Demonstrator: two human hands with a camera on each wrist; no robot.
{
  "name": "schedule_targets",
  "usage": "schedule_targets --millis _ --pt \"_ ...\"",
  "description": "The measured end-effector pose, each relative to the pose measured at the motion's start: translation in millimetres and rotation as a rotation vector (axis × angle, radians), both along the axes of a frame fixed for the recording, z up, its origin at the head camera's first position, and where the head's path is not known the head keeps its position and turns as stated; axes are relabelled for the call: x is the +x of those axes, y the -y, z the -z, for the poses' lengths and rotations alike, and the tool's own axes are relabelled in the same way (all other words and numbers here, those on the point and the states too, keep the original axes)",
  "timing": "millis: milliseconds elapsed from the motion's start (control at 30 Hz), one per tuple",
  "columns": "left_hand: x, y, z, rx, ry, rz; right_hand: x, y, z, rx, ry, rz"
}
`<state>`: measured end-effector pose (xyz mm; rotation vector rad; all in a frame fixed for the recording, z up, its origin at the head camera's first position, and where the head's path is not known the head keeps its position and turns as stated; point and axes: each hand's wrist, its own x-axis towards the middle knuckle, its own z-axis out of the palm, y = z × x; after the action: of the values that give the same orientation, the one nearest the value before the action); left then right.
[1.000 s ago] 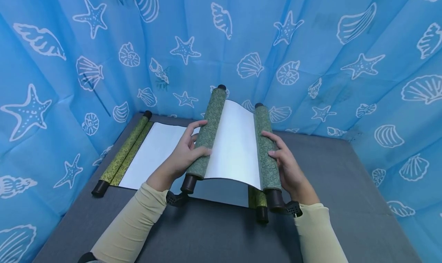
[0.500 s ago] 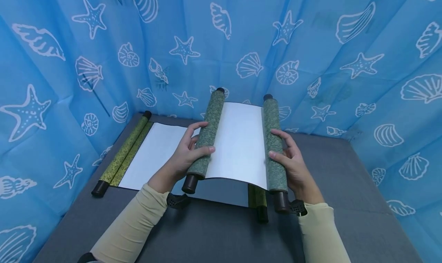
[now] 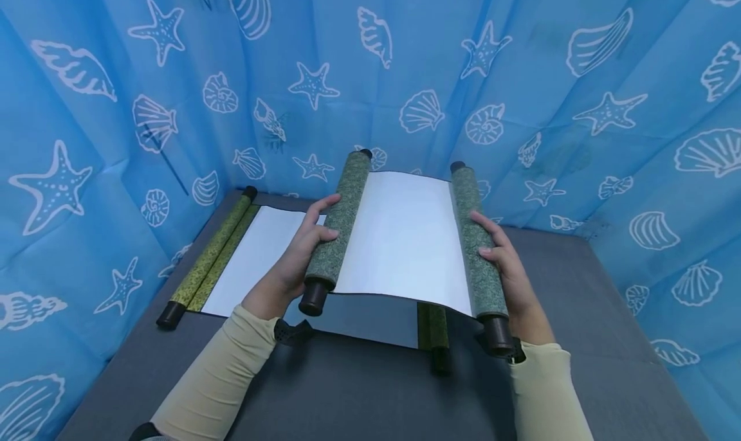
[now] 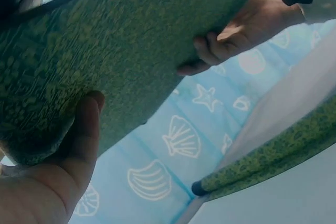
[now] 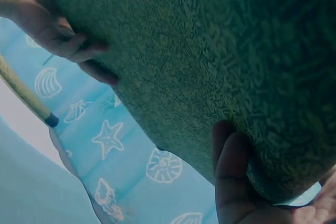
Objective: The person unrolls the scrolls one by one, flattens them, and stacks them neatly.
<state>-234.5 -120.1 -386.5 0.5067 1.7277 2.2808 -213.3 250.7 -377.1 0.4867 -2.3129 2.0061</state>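
A green patterned scroll is held up above the table, partly unrolled, with a blank white sheet between its two rolled ends. My left hand grips the left roll, thumb on the near face. Round the right roll curls my right hand. Both wrist views look at the scroll's green patterned back, where fingertips press against it. Dark end knobs stick out of the rolls. Beneath lies a second, yellow-green scroll, spread open, its middle partly hidden by the held scroll and left hand.
The grey table extends to the right and in front of the scrolls. A blue curtain with white shells and starfish hangs behind and along both sides. The lower scroll's right roll sits under the held scroll.
My right hand has moved right with its roll, and my left hand slightly left. The rolls are farther apart, and more white sheet shows between them. The lower scroll stays put.
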Motion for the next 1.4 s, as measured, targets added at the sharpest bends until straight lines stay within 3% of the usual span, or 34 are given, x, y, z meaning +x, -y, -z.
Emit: schedule_targets --millis 167,333,433,500,600,667,833,1000,1133,1200,1400 --pt "0.2 2 -2.4 0.002 -0.008 0.021 0.0 -3 1.7 -0.032 -0.072 -0.014" --pt "0.1 3 -2.6 -0.062 -0.043 0.015 1.9 -1 3.4 -0.134 -0.014 -0.070" --pt "-0.2 5 -0.6 -0.090 -0.056 0.010 1.1 0 2.0 -0.110 0.034 -0.034" --pt "-0.8 5 0.3 -0.098 -0.057 0.004 -0.9 -1 2.0 -0.038 0.030 0.006" --pt "-1.7 7 -0.5 -0.063 -0.039 0.020 -4.5 -5 2.3 0.029 0.031 0.008" --pt "-2.5 9 -1.5 -0.036 -0.035 0.039 -6.5 -8 2.8 0.044 -0.014 -0.012" --pt "-3.7 12 -2.9 0.029 -0.021 0.093 -7.8 -13 2.3 -0.035 -0.099 -0.076" --pt "-5.8 14 -1.7 0.005 -0.037 0.099 -5.8 -9 -0.9 -0.023 -0.030 -0.025" --pt "-6.6 16 -0.1 -0.100 -0.115 0.050 -6.1 -6 -0.3 -0.023 0.011 0.011" --pt "-6.4 17 -0.3 -0.118 -0.120 0.038 -6.4 -6 -0.5 -0.011 0.014 0.037" --pt "-3.5 22 -9.7 0.000 -0.036 0.041 -0.6 -7 -8.0 -0.094 0.089 0.037"
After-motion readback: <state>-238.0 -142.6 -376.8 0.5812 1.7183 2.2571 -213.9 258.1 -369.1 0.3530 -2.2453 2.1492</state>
